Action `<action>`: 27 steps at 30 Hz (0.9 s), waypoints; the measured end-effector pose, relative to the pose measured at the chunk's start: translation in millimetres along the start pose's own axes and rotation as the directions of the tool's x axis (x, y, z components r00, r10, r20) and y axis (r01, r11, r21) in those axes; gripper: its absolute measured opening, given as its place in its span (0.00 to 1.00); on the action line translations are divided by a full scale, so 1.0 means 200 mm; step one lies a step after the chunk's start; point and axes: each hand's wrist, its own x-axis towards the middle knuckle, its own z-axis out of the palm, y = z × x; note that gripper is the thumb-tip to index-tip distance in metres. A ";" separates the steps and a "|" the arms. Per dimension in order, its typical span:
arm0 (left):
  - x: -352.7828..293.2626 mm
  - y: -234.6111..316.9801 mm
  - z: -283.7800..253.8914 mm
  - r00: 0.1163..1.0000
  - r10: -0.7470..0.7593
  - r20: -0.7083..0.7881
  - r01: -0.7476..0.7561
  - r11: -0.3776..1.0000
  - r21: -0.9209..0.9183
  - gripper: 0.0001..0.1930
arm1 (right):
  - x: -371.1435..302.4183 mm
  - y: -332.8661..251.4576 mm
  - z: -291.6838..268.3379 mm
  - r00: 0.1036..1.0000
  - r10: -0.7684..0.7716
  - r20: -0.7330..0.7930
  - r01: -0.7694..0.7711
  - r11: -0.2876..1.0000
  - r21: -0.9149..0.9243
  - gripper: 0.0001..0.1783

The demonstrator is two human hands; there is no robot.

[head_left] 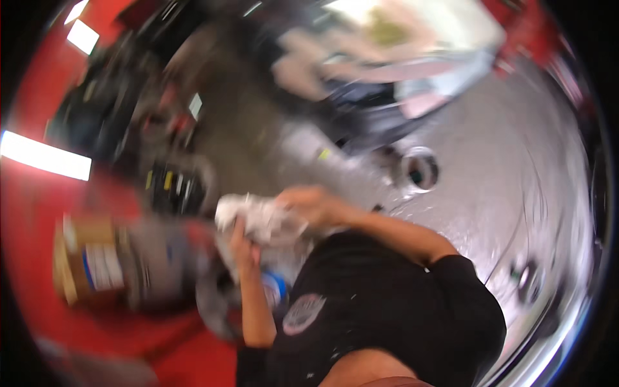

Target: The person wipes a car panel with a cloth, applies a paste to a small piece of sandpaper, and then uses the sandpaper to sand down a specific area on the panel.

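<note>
A crumpled white cloth (255,213), perhaps a rag or paper wipe, is bunched up between my two hands in front of my body. My left hand (243,248) grips its lower left side, with the thumb or a finger pressed up against it. At the cloth's right end, my right hand (313,205) is closed on it, the fingers bent and partly smeared by motion. Just right of my left forearm shows a round blue-and-white item (274,287), too blurred to name.
To the left stand a cardboard box (74,264) and a grey drum-like shape (155,264) by red surfaces. A black case (174,187) lies beyond. A large silver vehicle-like panel (490,187) with a round opening curves along the right. A cluttered pale surface (451,26) is at the top.
</note>
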 end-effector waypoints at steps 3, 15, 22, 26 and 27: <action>-0.09 0.05 -0.33 0.950 0.208 -0.235 -0.093 0.902 0.422 0.26 | -0.17 0.37 0.03 0.998 0.052 -0.042 -0.059 0.979 -0.195 0.15; -0.71 0.30 -1.68 0.280 0.685 -0.673 0.039 0.692 0.721 0.32 | -1.42 1.41 -0.37 0.499 0.864 -0.072 -0.866 0.494 -0.073 0.32; -0.62 0.41 -2.21 0.259 0.544 -0.798 0.779 0.372 0.506 0.47 | -1.18 1.11 -0.35 0.534 0.833 -0.145 -0.829 0.482 -0.283 0.33; -0.52 0.15 -2.50 0.363 0.518 -0.774 0.869 0.110 0.482 0.43 | -1.00 0.81 -0.17 0.566 0.821 -0.069 -0.775 0.502 -0.384 0.29; -0.61 0.18 -2.60 0.419 0.559 -0.715 0.836 0.070 0.544 0.42 | -1.01 0.79 -0.12 0.618 0.785 -0.026 -0.723 0.556 -0.411 0.29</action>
